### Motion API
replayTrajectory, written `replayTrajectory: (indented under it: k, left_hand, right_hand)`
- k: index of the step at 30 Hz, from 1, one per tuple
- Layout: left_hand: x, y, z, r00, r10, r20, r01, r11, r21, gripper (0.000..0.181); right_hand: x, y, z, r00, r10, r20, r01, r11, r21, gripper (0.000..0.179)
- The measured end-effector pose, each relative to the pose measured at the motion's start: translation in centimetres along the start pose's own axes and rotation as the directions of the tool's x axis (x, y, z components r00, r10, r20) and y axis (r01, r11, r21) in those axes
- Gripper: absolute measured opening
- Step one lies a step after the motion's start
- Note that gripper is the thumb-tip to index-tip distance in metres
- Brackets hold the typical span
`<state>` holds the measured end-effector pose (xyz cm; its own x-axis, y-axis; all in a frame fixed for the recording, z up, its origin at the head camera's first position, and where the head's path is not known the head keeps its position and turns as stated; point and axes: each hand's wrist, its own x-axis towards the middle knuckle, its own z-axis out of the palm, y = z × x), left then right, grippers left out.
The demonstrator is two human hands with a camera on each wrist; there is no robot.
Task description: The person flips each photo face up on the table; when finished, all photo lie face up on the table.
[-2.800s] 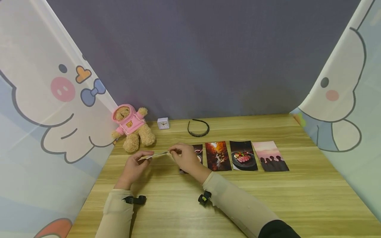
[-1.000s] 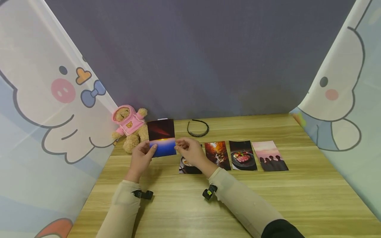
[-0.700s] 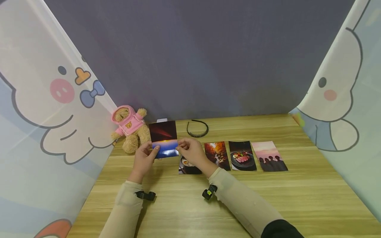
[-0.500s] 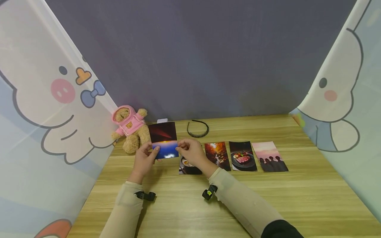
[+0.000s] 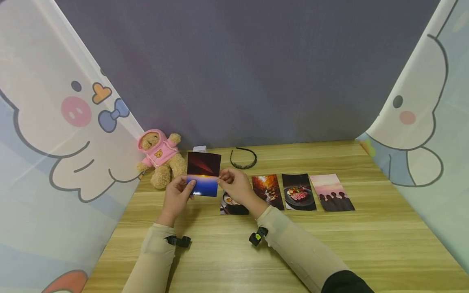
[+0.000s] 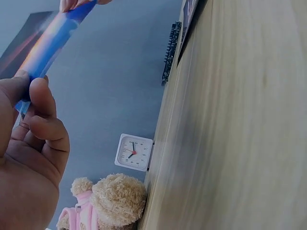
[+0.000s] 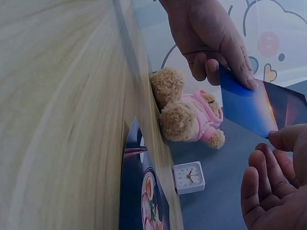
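Observation:
A glossy photo card point(image 5: 203, 175), dark red above and blue below with a bright horizon line, is held up off the table between both hands. My left hand point(image 5: 176, 199) pinches its lower left edge, thumb on the front. At its right edge, my right hand point(image 5: 239, 189) pinches with thumb and fingertips. Both wrist views show the card point(image 6: 45, 45) clear of the tabletop. Below my right hand lies a food photo card point(image 5: 233, 206), partly covered by that hand. Further right lie an autumn stream card point(image 5: 268, 192), a meat plate card point(image 5: 299, 192) and a pink silhouette card point(image 5: 332, 192).
A teddy bear point(image 5: 161, 156) in a pink hoodie sits at the back left. Behind the held card stands a small white clock point(image 6: 134, 152), mostly hidden in the head view. A black toothed headband point(image 5: 244, 158) lies near the back wall. Printed curtains flank the wooden table point(image 5: 227, 260).
The held card, seen edge-on at first, now faces the head camera. Over the last half second it has shifted slightly right and tilted a little. The cards on the table have stayed put.

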<state>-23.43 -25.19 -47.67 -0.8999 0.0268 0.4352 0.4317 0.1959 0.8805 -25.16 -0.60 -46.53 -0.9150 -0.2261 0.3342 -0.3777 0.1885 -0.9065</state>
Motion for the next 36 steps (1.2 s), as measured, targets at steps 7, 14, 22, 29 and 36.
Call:
replayTrajectory:
  k: [7,14,22,29,36]
  left_hand:
    - [0.1,-0.2,-0.3,1.000,0.006,-0.018,-0.004,0.998,0.056,0.010]
    - [0.0,1.1,-0.2,1.000,-0.015,-0.003,0.015,0.998,0.060,0.008]
    - [-0.4,3.0,0.0,1.000,-0.023,0.001,0.022,0.999,0.027,0.009]
    - [-0.4,3.0,0.0,0.998,-0.049,-0.036,0.048,0.999,-0.019,0.013]
    - [-0.1,0.3,-0.6,0.997,-0.063,-0.040,0.062,0.998,-0.031,0.010]
  right_hand:
    - [0.0,-0.4,-0.5,0.998,-0.034,-0.061,0.034,0.999,0.007,0.020]
    - [0.0,-0.6,-0.7,0.997,-0.026,-0.075,0.031,0.997,0.066,0.017]
    - [0.1,-0.6,-0.9,0.997,-0.036,-0.069,0.042,0.996,0.079,0.012]
    - [0.2,-0.5,-0.9,0.997,-0.004,-0.079,0.016,0.988,0.154,0.008]
    - [0.3,-0.3,-0.8,0.994,0.006,-0.107,0.008,0.991,0.134,0.009]
